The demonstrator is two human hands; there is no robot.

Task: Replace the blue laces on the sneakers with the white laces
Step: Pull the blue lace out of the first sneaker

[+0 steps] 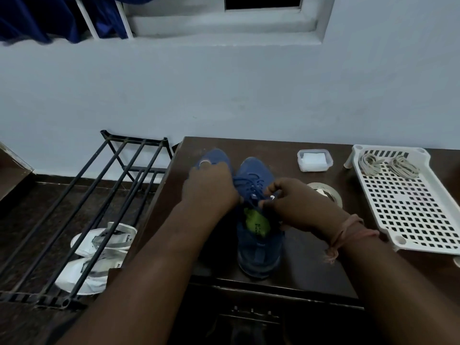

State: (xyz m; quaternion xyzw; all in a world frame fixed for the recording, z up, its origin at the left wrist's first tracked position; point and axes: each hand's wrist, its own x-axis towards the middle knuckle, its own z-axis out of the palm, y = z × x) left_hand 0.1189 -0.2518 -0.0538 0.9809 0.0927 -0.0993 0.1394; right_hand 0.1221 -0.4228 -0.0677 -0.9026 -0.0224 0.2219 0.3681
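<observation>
I have the nearer blue sneaker (258, 242) on the table (311, 257), my left hand (211, 188) and right hand (296, 202) pinching its blue laces (249, 185); unlacing, I judge. Next, pull them free; white laces (388, 165) wait in the far tray (408, 202)

A home room: shoe rack (87, 195), window ledge (219, 28), hanging blue clothes (37, 18).
</observation>
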